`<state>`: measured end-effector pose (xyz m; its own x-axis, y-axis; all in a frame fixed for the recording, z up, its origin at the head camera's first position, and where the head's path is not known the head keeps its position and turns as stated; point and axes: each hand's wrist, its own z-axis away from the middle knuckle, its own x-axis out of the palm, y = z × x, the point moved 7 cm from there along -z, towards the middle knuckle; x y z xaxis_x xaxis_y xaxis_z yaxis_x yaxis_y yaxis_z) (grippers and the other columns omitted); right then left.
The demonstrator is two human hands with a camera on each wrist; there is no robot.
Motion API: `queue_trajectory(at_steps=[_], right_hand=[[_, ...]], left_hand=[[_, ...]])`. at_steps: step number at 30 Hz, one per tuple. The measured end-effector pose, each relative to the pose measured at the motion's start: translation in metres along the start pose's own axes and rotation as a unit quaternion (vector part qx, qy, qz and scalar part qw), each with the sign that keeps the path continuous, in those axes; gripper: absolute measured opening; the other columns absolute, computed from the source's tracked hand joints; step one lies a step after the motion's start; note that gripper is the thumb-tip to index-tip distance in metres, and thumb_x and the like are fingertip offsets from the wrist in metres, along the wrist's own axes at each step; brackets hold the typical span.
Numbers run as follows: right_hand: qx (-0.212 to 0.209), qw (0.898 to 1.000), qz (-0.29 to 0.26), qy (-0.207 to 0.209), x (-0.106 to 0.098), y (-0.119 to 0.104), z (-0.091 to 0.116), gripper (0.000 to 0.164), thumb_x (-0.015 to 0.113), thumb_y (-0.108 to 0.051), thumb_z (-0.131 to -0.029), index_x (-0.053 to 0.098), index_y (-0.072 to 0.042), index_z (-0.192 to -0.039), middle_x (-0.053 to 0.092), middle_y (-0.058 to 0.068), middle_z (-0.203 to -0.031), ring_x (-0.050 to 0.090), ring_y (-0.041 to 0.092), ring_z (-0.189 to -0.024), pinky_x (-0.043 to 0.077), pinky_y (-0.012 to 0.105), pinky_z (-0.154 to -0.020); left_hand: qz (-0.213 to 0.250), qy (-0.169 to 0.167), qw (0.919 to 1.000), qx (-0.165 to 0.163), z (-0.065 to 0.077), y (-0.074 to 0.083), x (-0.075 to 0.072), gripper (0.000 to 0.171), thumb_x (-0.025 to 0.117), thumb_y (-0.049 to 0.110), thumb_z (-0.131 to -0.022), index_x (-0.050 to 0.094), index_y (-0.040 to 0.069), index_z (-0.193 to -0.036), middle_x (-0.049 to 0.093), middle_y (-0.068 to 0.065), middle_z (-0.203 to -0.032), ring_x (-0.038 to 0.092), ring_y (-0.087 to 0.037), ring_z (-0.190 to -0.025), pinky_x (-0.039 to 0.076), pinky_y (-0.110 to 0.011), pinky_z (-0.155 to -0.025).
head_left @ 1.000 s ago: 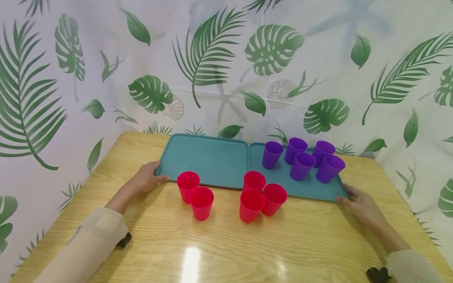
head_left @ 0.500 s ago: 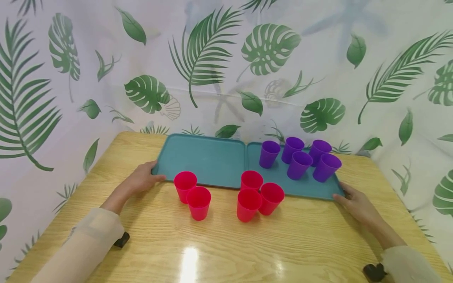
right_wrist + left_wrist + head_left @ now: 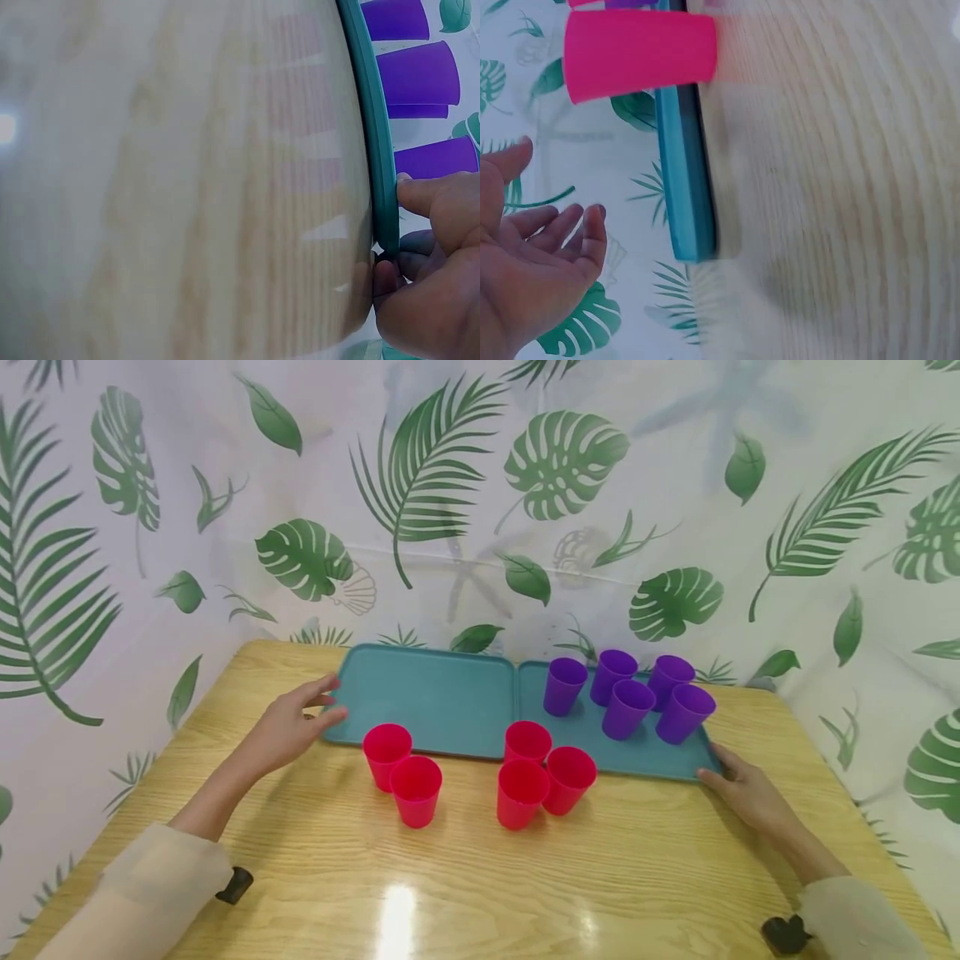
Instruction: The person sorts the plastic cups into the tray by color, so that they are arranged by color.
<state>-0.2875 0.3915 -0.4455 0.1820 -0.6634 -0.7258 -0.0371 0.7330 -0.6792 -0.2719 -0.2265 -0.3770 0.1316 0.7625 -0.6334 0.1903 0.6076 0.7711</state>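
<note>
Two teal trays lie side by side at the back of the wooden table (image 3: pixel 637 860). The left tray (image 3: pixel 427 693) is bare; the right tray (image 3: pixel 645 758) carries several purple cups (image 3: pixel 626 706). Several red cups (image 3: pixel 520 792) stand on the table in front of the trays. My left hand (image 3: pixel 330 697) hovers open just off the left tray's near-left corner, touching nothing. In the left wrist view that hand (image 3: pixel 559 187) is spread beside the tray edge (image 3: pixel 686 180). My right hand (image 3: pixel 711 764) pinches the right tray's front-right corner, thumb on the rim (image 3: pixel 373 120).
Leaf-print curtains (image 3: pixel 480 485) close in the table at the back and both sides. Two red cups (image 3: pixel 386 753) stand close to my left hand. Black wrist-camera mounts (image 3: pixel 234 885) sit on both forearms.
My left hand has let go of the left tray's corner and lifted with its fingers spread. The right hand stays on the right tray's corner.
</note>
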Motion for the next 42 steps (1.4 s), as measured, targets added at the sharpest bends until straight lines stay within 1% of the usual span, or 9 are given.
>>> queue_trajectory(at_steps=[4,8,15,19,24,28,32,36,42], right_hand=[[0.001,1.000,0.005,0.003,0.001,0.000,-0.001,0.077,0.050,-0.034,-0.111,0.010,0.011,-0.159,0.012,0.044,-0.158,0.011,0.064,-0.145,0.013,0.073,-0.116],[0.006,1.000,0.011,0.006,0.001,0.001,-0.002,0.077,0.049,-0.035,-0.111,0.011,0.010,-0.160,0.013,0.043,-0.159,0.011,0.064,-0.145,0.013,0.072,-0.117],[0.007,1.000,0.021,0.003,0.001,0.001,-0.002,0.078,0.049,-0.038,-0.111,0.011,0.009,-0.160,0.013,0.042,-0.159,0.012,0.064,-0.145,0.012,0.073,-0.116],[0.010,1.000,0.024,0.002,0.000,0.001,-0.002,0.078,0.048,-0.038,-0.111,0.010,0.009,-0.160,0.012,0.042,-0.159,0.011,0.064,-0.145,0.013,0.073,-0.116],[0.014,1.000,0.022,0.001,0.000,0.000,-0.001,0.078,0.048,-0.038,-0.111,0.010,0.010,-0.160,0.012,0.043,-0.159,0.011,0.064,-0.145,0.012,0.073,-0.116],[0.016,1.000,0.022,0.002,0.001,0.000,-0.001,0.078,0.048,-0.037,-0.111,0.010,0.010,-0.160,0.012,0.043,-0.159,0.011,0.064,-0.145,0.013,0.072,-0.117],[0.018,1.000,0.022,0.003,0.000,0.002,-0.001,0.078,0.048,-0.038,-0.111,0.011,0.010,-0.160,0.013,0.043,-0.159,0.012,0.063,-0.145,0.013,0.072,-0.117],[0.019,1.000,0.014,0.003,0.000,0.002,-0.001,0.078,0.048,-0.039,-0.111,0.010,0.009,-0.160,0.012,0.043,-0.159,0.011,0.063,-0.146,0.012,0.072,-0.117],[0.012,1.000,0.005,0.002,0.001,0.001,0.000,0.078,0.049,-0.038,-0.111,0.010,0.009,-0.160,0.012,0.042,-0.160,0.010,0.063,-0.146,0.012,0.072,-0.117]], left_hand=[[0.030,-0.037,0.9984,0.029,0.011,0.015,0.009,0.077,0.068,0.024,-0.102,0.026,-0.001,-0.162,0.039,-0.020,-0.161,0.046,-0.042,-0.140,0.045,-0.058,-0.108],[0.053,-0.058,0.9960,0.042,0.018,0.021,0.023,0.080,0.073,0.018,-0.098,0.028,-0.001,-0.161,0.039,-0.020,-0.160,0.047,-0.044,-0.138,0.048,-0.055,-0.106],[0.057,-0.061,0.9958,0.039,0.024,0.022,0.040,0.080,0.076,0.017,-0.096,0.031,-0.003,-0.159,0.041,-0.022,-0.158,0.056,-0.040,-0.126,0.054,-0.047,-0.099],[0.049,-0.060,0.9963,0.036,0.024,0.021,0.042,0.081,0.076,0.019,-0.096,0.032,-0.004,-0.159,0.042,-0.022,-0.158,0.059,-0.039,-0.121,0.054,-0.044,-0.096],[0.056,-0.063,0.9956,0.040,0.023,0.020,0.048,0.080,0.075,0.018,-0.096,0.031,-0.008,-0.157,0.042,-0.027,-0.156,0.055,-0.044,-0.126,0.051,-0.052,-0.102],[0.061,-0.069,0.9953,0.030,0.021,0.019,0.052,0.081,0.075,0.019,-0.096,0.030,-0.008,-0.158,0.040,-0.028,-0.158,0.052,-0.048,-0.130,0.048,-0.057,-0.105],[0.063,-0.076,0.9950,0.017,0.018,0.016,0.056,0.082,0.075,0.022,-0.096,0.030,-0.006,-0.159,0.038,-0.026,-0.160,0.050,-0.050,-0.132,0.050,-0.055,-0.104],[0.067,-0.079,0.9945,0.020,0.016,0.013,0.059,0.081,0.075,0.023,-0.096,0.032,-0.005,-0.158,0.037,-0.026,-0.160,0.053,-0.049,-0.130,0.053,-0.052,-0.101],[0.083,-0.081,0.9930,0.021,0.012,0.010,0.063,0.077,0.077,0.022,-0.095,0.037,-0.003,-0.157,0.047,-0.024,-0.152,0.058,-0.042,-0.126,0.055,-0.048,-0.099]])
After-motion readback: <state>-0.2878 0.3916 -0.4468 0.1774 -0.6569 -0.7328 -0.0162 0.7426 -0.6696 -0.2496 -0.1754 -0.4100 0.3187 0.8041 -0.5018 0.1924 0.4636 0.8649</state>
